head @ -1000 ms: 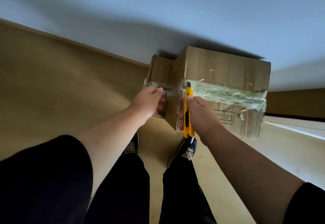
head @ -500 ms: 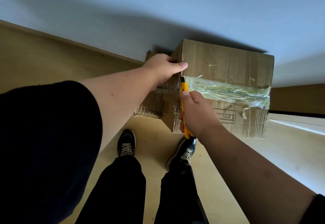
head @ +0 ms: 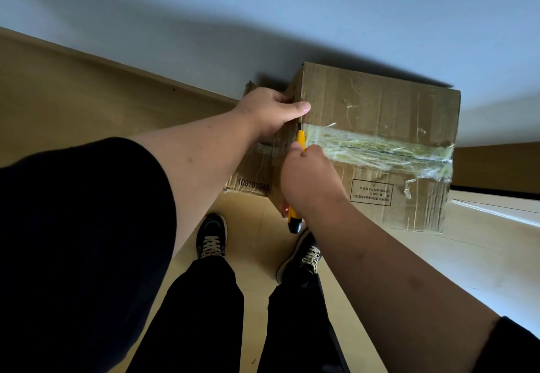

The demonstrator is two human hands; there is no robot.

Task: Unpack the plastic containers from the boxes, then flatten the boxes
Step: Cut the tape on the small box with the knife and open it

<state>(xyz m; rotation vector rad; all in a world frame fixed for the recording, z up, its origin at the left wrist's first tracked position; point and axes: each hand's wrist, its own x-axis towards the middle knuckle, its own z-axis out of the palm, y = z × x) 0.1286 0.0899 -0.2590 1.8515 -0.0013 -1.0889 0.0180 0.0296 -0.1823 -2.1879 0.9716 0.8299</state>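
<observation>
Cardboard box (head: 380,115) stood on the floor (head: 257,226) against the wall (head: 263,7), still sealed by clear tape (head: 377,150). Left hand (head: 268,112) gripped the box's near top corner, fingers curled round the edge, likely to steady it. Right hand (head: 309,176), fingers clamped on the yellow utility knife (head: 301,140), set its tip at the tape's near end. Containers presumably inside, unseen.

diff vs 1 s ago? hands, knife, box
The left hand left the taped side of the cardboard box and moved up to grip its top corner, thumb on the top face. The right hand pushed the yellow utility knife further up, its tip now at the near end of the tape. Unchanged: right hand's grip on the knife, box sealed on the floor.
</observation>
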